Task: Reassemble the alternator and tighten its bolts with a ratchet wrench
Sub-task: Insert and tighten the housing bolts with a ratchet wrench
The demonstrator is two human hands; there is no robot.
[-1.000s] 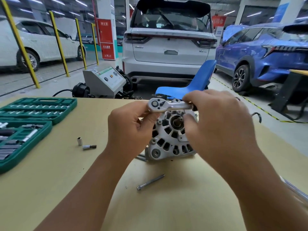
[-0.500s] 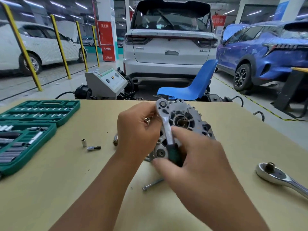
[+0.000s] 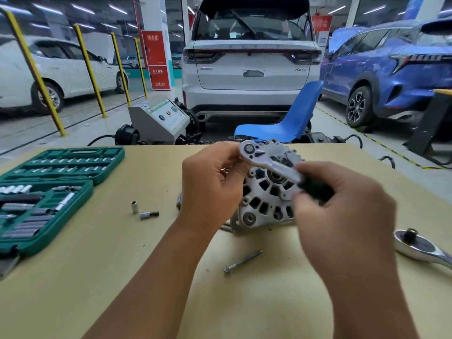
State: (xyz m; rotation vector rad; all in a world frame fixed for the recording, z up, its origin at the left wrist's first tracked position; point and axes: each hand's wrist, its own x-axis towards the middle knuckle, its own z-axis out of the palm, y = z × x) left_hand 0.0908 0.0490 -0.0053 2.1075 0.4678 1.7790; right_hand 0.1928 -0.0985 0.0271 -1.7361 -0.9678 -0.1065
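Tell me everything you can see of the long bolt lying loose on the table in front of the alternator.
The long bolt is a slim grey metal shaft with a flanged hex head at its near-left end. It lies flat on the tan table, slanting up to the right, in front of the alternator and apart from it, between the two forearms. Neither hand touches it. Its thread is too fine to make out.

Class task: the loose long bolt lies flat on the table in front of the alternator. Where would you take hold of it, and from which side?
Pinch the long bolt mid-shank from above, fingers across it. It lies flat and apart, head toward the person, so either hand can probably reach.
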